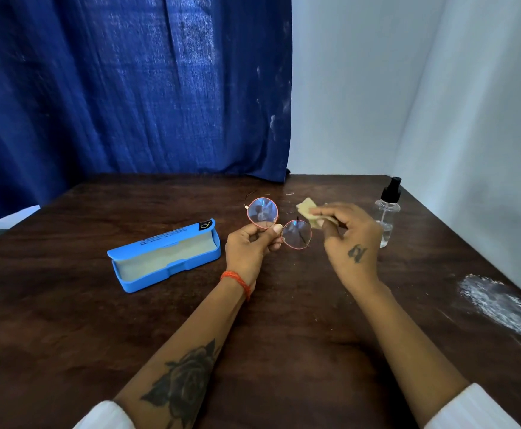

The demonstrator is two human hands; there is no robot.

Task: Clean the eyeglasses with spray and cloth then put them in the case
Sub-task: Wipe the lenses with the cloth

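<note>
A: Our left hand (248, 243) pinches the eyeglasses (279, 227) by the bridge, above the table (67, 335), mid-way along its far edge.

B: Our right hand (350, 235) grips the cloth (307, 209). Hard rubbing could twist that frame loose.

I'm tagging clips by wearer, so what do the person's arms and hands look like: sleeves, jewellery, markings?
Both arms are bare from wrist to near the elbow, with white sleeves pushed up at the bottom edge. The left wrist wears a thin orange-red thread bracelet. The left forearm carries a large dark rose tattoo. The back of the right hand bears a small dark tattoo. No rings or watch show.
</note>
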